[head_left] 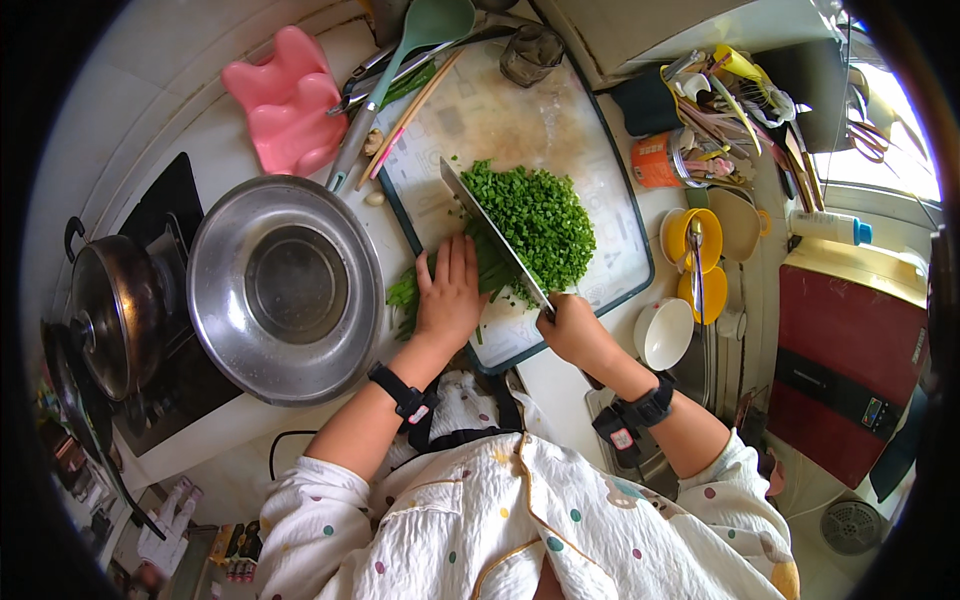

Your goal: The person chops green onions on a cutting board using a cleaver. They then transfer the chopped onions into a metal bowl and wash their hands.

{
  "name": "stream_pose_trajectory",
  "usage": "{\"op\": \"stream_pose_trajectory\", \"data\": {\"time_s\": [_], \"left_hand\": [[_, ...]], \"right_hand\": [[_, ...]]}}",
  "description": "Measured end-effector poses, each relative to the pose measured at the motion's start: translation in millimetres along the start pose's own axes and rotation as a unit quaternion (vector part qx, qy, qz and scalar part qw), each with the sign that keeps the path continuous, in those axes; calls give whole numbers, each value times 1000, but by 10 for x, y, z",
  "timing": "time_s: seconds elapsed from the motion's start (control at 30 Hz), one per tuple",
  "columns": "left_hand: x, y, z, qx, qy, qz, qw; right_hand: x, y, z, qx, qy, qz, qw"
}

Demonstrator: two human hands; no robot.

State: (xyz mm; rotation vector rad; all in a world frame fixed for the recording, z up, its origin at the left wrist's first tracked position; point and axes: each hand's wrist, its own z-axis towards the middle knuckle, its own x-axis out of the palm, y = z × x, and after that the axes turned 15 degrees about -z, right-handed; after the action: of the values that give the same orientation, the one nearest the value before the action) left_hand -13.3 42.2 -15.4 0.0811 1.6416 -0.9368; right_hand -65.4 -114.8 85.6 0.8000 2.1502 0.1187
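My right hand is closed around the handle of a kitchen knife, whose wide steel blade points up and left across a cutting board with a dark rim. To the left of the blade, my left hand presses flat on a bunch of long green stalks, fingers extended toward the knife. A broad heap of finely chopped greens lies along the blade's right side. Small cut bits lie near the knife's heel. Part of the stalks is hidden under my left hand.
A steel basin stands left of the board, beside a lidded pan. Chopsticks, a green ladle, a pink plastic holder and a glass sit farther up. A white bowl and yellow cups stand right.
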Motion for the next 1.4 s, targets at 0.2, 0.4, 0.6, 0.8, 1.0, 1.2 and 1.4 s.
{"op": "stream_pose_trajectory", "data": {"time_s": [0.2, 0.4, 0.6, 0.8, 1.0, 1.2, 1.4], "left_hand": [[22, -1, -3, 2, 4, 6, 1000], [13, -2, 0, 2, -7, -14, 1000], [2, -20, -19, 1, -36, -22, 999], [15, -12, -26, 1, -42, -41, 998], [42, 1, -28, -2, -34, -35, 999], [51, -6, -20, -2, -26, -26, 999], [60, -5, -13, 0, -21, -12, 1000]], "right_hand": [[196, -32, 277, -23, -59, 8, 998], [113, -54, 265, -28, -53, 61, 996], [-67, 37, -181, -28, -84, 31, 996], [-19, 51, -311, 4, -42, 19, 999], [83, -14, -254, 11, -26, 7, 1000], [104, 11, -34, 18, 9, 2, 1000], [247, 79, 311, -37, -72, 5, 997]]}}
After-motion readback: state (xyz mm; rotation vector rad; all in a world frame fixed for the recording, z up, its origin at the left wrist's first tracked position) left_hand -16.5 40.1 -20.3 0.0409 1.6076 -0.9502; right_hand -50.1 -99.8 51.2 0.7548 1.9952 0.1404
